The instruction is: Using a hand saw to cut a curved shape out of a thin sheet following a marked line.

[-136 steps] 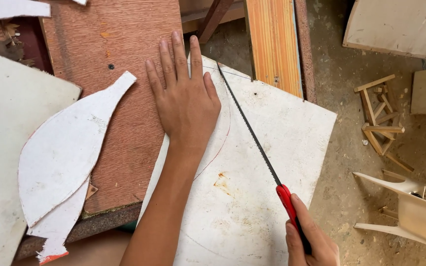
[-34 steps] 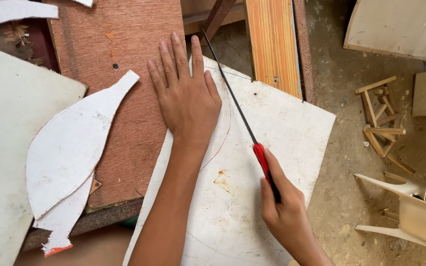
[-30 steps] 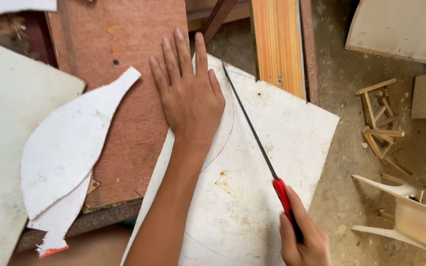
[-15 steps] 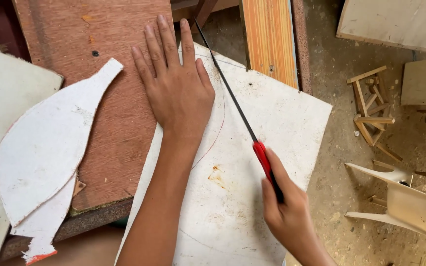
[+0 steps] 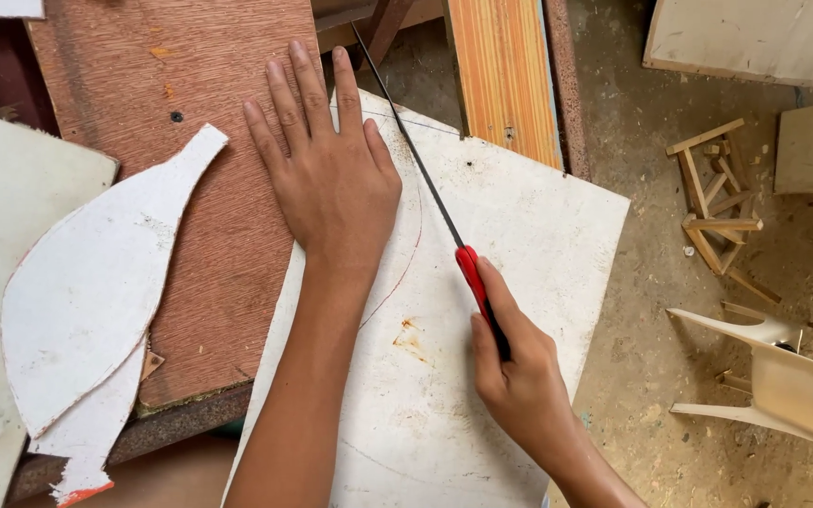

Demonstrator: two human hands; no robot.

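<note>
My left hand [image 5: 331, 179] lies flat, fingers spread, pressing the top left part of a white board [image 5: 529, 254] that carries a drawn curved line. My right hand [image 5: 519, 376] grips the red-and-black handle of a thin saw [image 5: 425, 179]. Its dark blade runs up and left across the board, just right of my left thumb, and reaches past the board's far edge. The white board rests partly on a reddish-brown panel [image 5: 171, 66].
A cut-out curved white piece [image 5: 96, 292] lies on the reddish-brown panel at left, beside another white sheet [image 5: 2, 188]. An orange-striped plank [image 5: 501, 75] lies at the top. On the dusty floor to the right sit small wooden frames [image 5: 717, 207] and a white miniature chair [image 5: 783, 376].
The saw has stroked back and forth along the board; compared with half a second ago, blade and right hand sit at much the same forward position. My left hand stays pressed flat.
</note>
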